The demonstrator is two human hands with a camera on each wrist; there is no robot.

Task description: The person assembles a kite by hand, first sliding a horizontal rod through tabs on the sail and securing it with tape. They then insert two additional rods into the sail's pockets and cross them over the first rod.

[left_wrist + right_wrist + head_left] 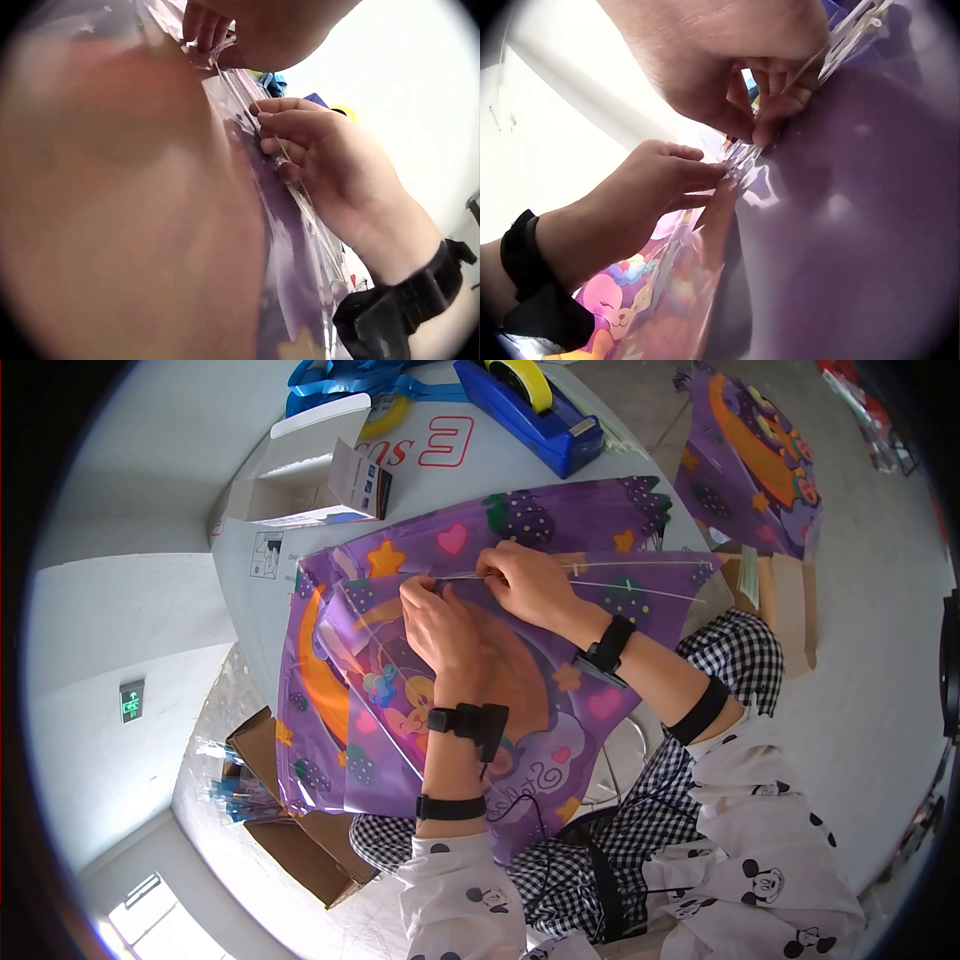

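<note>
A purple printed plastic sheet [440,760], kite-like, with a moon and cartoon figures, lies over the table edge and the person's lap. Thin white rods [640,565] run along its upper part towards the right. The left hand [438,628] pinches the clear film edge with thumb and fingers at the rods' left end. Just to its right, the right hand [528,585] grips a thin rod together with the film's fold. In the right wrist view, the fingertips of the right hand [757,82] meet close beside those of the left hand [656,180].
A blue tape dispenser [545,425] with yellow tape stands at the table's back, beside an opened small white box [320,485] and blue ribbon [340,385]. Another purple printed sheet [750,470] hangs at the right. Cardboard boxes [310,850] stand below on the left.
</note>
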